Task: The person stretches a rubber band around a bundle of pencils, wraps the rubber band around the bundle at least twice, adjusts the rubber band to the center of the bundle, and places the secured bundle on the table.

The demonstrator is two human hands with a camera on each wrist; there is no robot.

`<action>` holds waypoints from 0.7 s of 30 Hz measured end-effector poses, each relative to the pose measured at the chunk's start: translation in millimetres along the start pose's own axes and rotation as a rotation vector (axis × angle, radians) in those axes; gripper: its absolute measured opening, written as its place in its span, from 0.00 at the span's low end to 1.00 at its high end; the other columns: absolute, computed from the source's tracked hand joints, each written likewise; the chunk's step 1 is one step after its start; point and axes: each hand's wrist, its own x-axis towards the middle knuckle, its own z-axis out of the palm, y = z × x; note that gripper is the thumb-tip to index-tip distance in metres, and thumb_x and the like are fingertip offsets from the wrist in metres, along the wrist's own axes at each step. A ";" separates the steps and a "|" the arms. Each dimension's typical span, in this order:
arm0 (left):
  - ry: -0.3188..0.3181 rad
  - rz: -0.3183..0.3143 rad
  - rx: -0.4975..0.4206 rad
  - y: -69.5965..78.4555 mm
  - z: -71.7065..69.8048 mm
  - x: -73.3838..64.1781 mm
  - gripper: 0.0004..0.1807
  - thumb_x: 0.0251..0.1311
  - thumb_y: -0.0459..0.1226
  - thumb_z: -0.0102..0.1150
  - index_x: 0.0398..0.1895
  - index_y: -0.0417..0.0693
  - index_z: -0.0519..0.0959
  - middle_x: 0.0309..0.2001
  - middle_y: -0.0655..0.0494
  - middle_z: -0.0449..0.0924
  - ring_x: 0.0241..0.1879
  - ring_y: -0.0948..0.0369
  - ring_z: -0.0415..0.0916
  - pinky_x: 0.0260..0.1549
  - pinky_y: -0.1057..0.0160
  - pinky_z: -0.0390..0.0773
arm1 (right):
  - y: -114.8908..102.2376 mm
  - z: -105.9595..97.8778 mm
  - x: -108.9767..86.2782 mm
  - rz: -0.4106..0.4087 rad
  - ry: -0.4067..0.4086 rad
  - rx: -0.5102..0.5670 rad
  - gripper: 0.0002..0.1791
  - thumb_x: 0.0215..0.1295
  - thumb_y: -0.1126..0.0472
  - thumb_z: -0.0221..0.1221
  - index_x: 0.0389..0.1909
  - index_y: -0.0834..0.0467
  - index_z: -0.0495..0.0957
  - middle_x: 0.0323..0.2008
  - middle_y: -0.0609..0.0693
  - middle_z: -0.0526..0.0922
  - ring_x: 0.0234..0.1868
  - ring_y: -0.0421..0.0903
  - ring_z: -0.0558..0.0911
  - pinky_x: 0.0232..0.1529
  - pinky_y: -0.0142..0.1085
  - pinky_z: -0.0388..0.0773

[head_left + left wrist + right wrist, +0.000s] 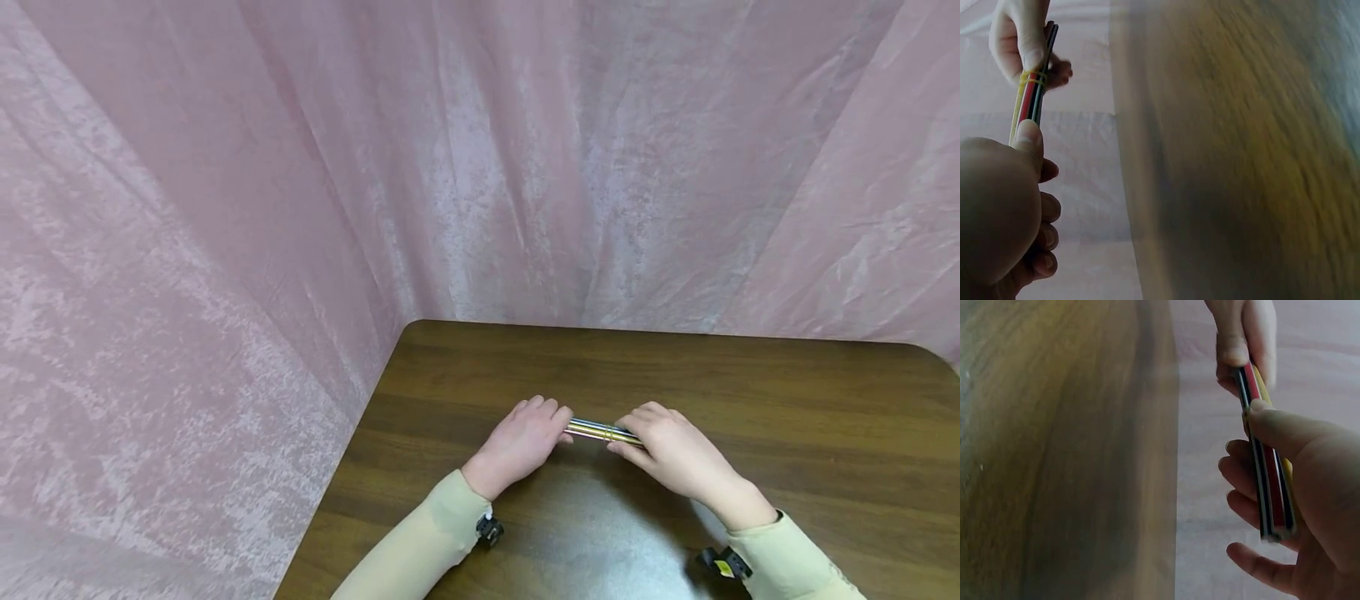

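A bundle of pencils, red, yellow and black, is held level between both hands just above the brown wooden table. My left hand grips one end, thumb along the bundle of pencils. My right hand pinches the other end, where a yellow rubber band wraps the sticks. In the right wrist view the bundle of pencils shows its cut ends near my right palm, with the left hand gripping the far end.
Pink crinkled fabric hangs as a backdrop behind the table and down its left side. The table's far edge and left edge are close to the hands. Black wrist mounts sit on both cream sleeves.
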 end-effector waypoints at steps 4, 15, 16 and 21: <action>0.015 0.026 0.016 5.2 -0.9 2.8 0.17 0.75 0.56 0.58 0.45 0.52 0.76 0.36 0.60 0.77 0.34 0.61 0.73 0.33 0.64 0.72 | -2.8 5.7 3.5 -0.065 0.013 -0.028 0.12 0.69 0.50 0.72 0.44 0.52 0.86 0.38 0.39 0.85 0.45 0.45 0.82 0.45 0.49 0.79; 0.005 0.021 0.028 3.9 -2.9 0.6 0.17 0.74 0.55 0.60 0.46 0.53 0.76 0.36 0.61 0.77 0.33 0.61 0.72 0.32 0.65 0.71 | -4.1 1.0 2.7 -0.020 0.026 -0.043 0.15 0.66 0.46 0.74 0.43 0.52 0.88 0.39 0.41 0.85 0.45 0.48 0.83 0.46 0.52 0.79; 0.007 0.022 0.027 3.8 -3.4 0.7 0.17 0.74 0.55 0.60 0.46 0.52 0.76 0.36 0.60 0.77 0.33 0.61 0.72 0.33 0.64 0.71 | -4.0 1.5 3.1 -0.031 0.032 -0.050 0.14 0.66 0.46 0.74 0.41 0.52 0.88 0.38 0.41 0.85 0.44 0.47 0.83 0.45 0.51 0.79; 0.023 0.032 0.036 6.1 -4.8 2.5 0.17 0.74 0.55 0.61 0.45 0.52 0.76 0.35 0.60 0.76 0.33 0.61 0.71 0.32 0.64 0.70 | -4.7 6.4 5.3 -0.060 0.037 -0.071 0.14 0.67 0.46 0.72 0.39 0.53 0.87 0.36 0.42 0.84 0.43 0.47 0.82 0.44 0.50 0.79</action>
